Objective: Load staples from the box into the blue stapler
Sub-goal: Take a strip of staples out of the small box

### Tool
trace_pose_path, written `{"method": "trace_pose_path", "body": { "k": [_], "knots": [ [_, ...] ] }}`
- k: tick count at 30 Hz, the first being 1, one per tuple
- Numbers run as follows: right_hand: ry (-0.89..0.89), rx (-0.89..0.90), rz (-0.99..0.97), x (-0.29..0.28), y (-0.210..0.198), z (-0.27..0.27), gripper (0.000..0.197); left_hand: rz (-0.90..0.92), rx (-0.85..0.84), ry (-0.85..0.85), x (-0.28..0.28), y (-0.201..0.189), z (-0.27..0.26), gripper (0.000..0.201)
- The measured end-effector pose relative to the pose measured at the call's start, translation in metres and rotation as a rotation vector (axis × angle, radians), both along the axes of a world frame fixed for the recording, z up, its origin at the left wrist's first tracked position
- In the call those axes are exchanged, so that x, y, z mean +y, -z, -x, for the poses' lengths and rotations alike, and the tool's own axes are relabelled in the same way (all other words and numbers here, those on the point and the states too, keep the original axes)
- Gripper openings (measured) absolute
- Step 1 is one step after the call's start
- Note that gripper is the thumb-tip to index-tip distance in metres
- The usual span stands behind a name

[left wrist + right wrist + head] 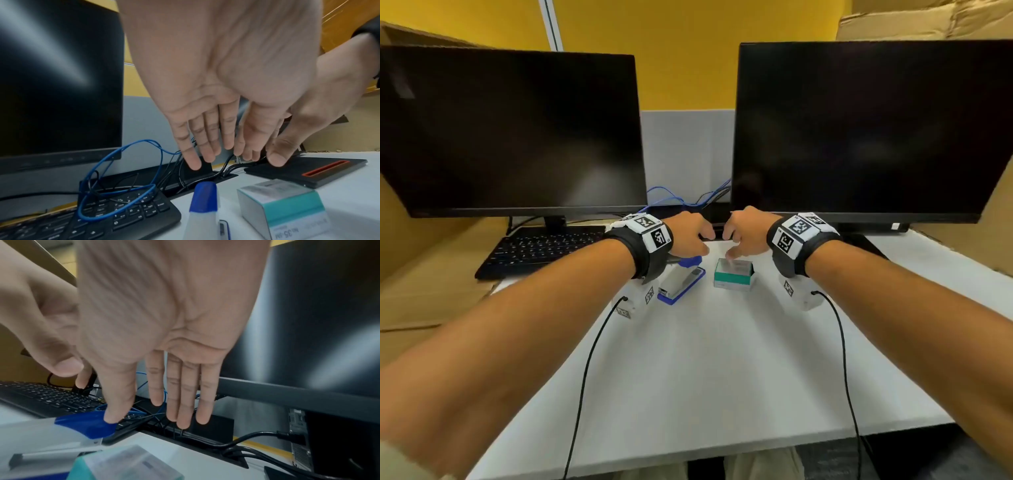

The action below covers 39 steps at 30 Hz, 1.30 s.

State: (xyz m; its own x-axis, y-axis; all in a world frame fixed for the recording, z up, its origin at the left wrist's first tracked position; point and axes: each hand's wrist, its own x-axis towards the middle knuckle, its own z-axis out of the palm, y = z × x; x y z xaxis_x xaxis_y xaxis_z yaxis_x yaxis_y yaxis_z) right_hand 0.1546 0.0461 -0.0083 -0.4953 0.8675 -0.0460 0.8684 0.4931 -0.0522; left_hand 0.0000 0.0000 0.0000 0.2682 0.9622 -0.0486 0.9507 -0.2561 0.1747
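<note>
The blue stapler [680,283] lies on the white desk [722,370] with its blue top [204,198] swung up and the metal staple channel showing. Just right of it stands the teal and white staple box [733,274], seen blurred in the left wrist view [283,211] and the right wrist view [127,465]. My left hand [705,240] hovers above the stapler's raised top with its fingers [207,146] straight, holding nothing. My right hand [732,253] hangs over the box with its fingers [185,402] straight down and empty. Both hands nearly meet.
Two dark monitors [517,137] [869,130] stand close behind the hands. A black keyboard [541,248] lies at the left, and blue cables [123,186] loop into a cable slot at the back. A black monitor base with a red slot [308,170] sits behind the box.
</note>
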Motion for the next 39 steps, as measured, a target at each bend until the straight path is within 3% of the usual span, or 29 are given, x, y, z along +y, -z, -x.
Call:
{"method": "trace_pose_path", "body": {
  "k": [11, 18, 26, 32, 37, 39],
  "knots": [
    [0.055, -0.142, 0.125, 0.012, 0.026, -0.004, 0.060, 0.087, 0.058, 0.040, 0.019, 0.032, -0.012, 0.056],
    [0.082, -0.021, 0.214, 0.013, 0.034, -0.016, 0.054, 0.063, 0.100, 0.079, 0.017, 0.045, -0.026, 0.056],
    [-0.030, 0.102, 0.028, -0.004, 0.036, -0.016, 0.048, 0.021, 0.077, 0.019, 0.018, 0.051, -0.025, 0.072],
    [-0.126, 0.150, -0.010, -0.020, 0.028, -0.014, 0.055, 0.062, 0.006, -0.032, 0.014, 0.048, -0.015, 0.060],
    [-0.260, 0.201, -0.062, -0.032, 0.023, -0.008, 0.042, 0.115, -0.085, -0.101, 0.002, 0.042, -0.005, 0.044],
    [-0.278, 0.235, -0.064, -0.037, 0.022, -0.004, 0.042, 0.141, -0.126, -0.095, -0.005, 0.043, 0.000, 0.050]
  ]
}}
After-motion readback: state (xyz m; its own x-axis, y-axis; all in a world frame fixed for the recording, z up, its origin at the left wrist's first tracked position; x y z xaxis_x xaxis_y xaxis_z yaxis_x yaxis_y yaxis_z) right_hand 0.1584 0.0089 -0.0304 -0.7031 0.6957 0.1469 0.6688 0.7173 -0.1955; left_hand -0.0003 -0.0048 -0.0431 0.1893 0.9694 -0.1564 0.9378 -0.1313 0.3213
